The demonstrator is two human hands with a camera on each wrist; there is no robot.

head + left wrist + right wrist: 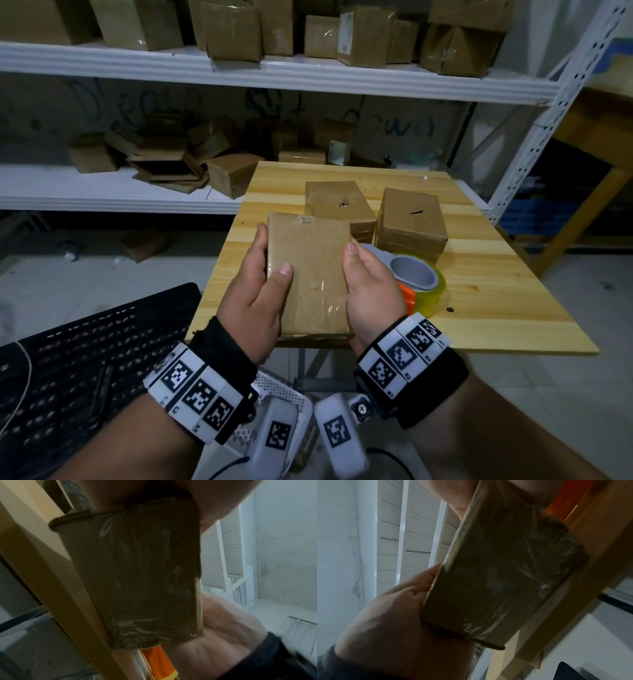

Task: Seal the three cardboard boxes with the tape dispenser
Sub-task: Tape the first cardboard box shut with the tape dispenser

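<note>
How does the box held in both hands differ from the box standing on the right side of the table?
The held box is gripped between the left hand and the right hand, at the table's near edge; the right box rests on the wooden table, untouched. The held box looks flatter and longer; the right box looks taller and blockier. The right box has a small dark tear on top. Both are brown cardboard with glossy clear tape.

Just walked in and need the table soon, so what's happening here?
A person is holding a flat cardboard box in both hands, the left hand on one long side and the right hand on the other, at the near edge of a wooden table. Two more boxes sit behind it, and the tape dispenser lies untouched beside the right hand.
</note>
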